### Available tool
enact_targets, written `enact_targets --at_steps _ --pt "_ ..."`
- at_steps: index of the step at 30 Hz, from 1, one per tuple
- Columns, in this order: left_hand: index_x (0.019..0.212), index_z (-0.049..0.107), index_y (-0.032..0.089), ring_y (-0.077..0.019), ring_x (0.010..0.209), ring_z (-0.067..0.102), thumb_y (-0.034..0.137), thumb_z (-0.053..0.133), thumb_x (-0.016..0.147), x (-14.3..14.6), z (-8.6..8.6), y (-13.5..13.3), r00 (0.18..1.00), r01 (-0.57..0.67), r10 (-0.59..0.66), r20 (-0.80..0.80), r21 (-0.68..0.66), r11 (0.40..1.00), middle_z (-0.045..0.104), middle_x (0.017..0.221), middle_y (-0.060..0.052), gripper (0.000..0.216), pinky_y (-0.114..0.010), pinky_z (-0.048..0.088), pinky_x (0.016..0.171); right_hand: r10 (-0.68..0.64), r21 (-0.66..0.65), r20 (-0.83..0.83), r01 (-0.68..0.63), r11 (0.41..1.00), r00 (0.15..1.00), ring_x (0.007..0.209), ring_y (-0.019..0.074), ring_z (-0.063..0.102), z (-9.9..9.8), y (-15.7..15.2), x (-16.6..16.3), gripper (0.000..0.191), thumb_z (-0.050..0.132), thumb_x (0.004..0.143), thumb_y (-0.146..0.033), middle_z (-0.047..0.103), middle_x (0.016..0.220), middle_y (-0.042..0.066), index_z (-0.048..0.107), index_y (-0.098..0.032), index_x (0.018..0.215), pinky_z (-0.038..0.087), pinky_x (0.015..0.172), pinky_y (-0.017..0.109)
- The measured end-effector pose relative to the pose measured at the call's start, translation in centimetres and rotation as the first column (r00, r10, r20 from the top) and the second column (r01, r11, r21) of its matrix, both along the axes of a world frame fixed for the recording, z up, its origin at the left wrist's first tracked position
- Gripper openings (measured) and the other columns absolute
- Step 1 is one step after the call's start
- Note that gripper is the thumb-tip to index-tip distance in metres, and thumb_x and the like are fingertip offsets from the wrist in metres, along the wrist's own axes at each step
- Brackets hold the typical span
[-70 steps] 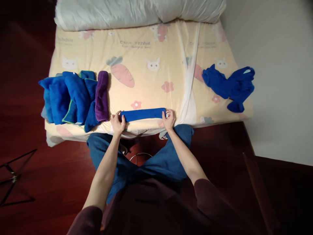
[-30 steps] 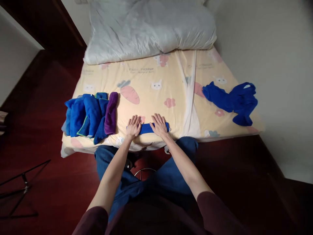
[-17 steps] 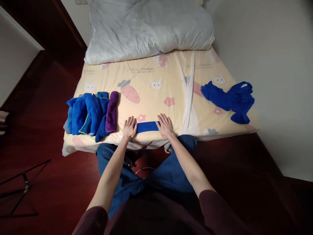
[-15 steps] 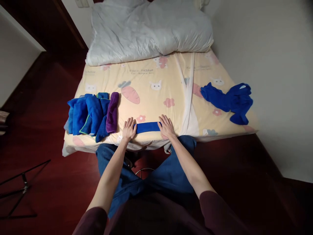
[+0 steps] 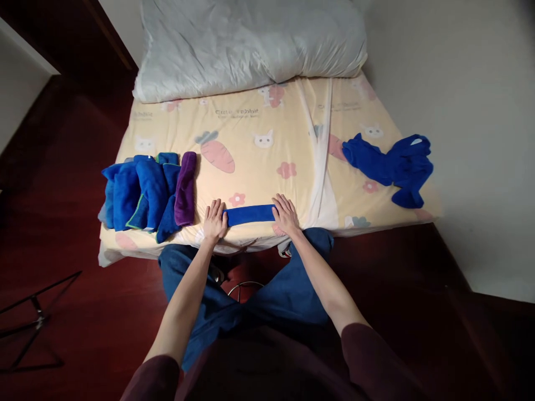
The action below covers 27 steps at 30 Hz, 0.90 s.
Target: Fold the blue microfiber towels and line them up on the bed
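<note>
A blue towel (image 5: 249, 215), folded into a narrow strip, lies flat near the front edge of the bed (image 5: 251, 161). My left hand (image 5: 215, 220) rests palm down at the strip's left end, fingers stretched out. At its right end my right hand (image 5: 286, 215) lies flat too, fingers spread forward with the thumb by the cloth. Left of my left hand is a rolled or folded purple towel (image 5: 185, 189). Beside that sits a heap of folded blue towels (image 5: 140, 192), some edged in green.
Crumpled blue cloth (image 5: 393, 167) lies on the bed's right side. A pale grey quilt (image 5: 251, 44) is bunched across the far end. The wall (image 5: 460, 139) stands to the right. Thin black metal legs (image 5: 37, 320) stand on the dark red floor at left.
My left hand has slid slightly left, and more of the blue strip shows between my hands. My right hand stays at its end. The camera view has shifted a little.
</note>
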<state>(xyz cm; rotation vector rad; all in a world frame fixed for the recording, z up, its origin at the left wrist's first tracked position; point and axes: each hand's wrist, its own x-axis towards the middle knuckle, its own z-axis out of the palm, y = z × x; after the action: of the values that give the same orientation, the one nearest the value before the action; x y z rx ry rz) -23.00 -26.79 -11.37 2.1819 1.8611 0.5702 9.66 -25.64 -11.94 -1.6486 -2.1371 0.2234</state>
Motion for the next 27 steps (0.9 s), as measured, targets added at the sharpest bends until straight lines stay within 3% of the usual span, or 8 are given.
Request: enact_targets --at_steps 7,17,27 --pt "0.160 0.044 0.015 -0.0260 0.162 0.022 0.038 0.030 0.107 -0.1 0.1 0.1 1.000 0.011 -0.011 -0.005 -0.010 1.000 0.035 0.169 -0.012 0.059 -0.053 0.016 0.133 -0.004 -0.037 -0.002 0.004 0.999 1.000 0.161 0.0230 0.028 0.3 0.0 -0.1 0.054 0.028 0.111 -0.040 0.040 0.168 0.007 0.050 -0.019 0.156 0.021 0.133 0.050" --pt "0.160 0.043 0.012 -0.0268 0.161 0.023 0.039 0.027 0.107 1.1 0.4 -1.5 0.995 -0.095 0.094 0.028 0.020 0.995 0.033 0.170 -0.013 0.061 -0.051 0.016 0.134 -0.028 -0.013 0.001 0.028 1.000 1.000 0.159 0.0237 0.032 0.4 -0.1 -0.3 0.053 0.029 0.111 -0.041 0.043 0.167 0.006 0.054 -0.021 0.154 0.022 0.133 0.050" --pt "0.157 0.046 0.013 -0.0275 0.162 0.022 0.040 0.033 0.104 -0.3 1.1 0.3 0.999 0.045 -0.044 0.019 -0.033 0.998 0.034 0.170 -0.013 0.061 -0.052 0.014 0.134 -0.022 -0.033 -0.011 0.022 0.999 1.000 0.160 0.0231 0.029 0.6 -0.1 -0.3 0.054 0.028 0.111 -0.041 0.041 0.168 0.006 0.052 -0.021 0.155 0.020 0.133 0.050"
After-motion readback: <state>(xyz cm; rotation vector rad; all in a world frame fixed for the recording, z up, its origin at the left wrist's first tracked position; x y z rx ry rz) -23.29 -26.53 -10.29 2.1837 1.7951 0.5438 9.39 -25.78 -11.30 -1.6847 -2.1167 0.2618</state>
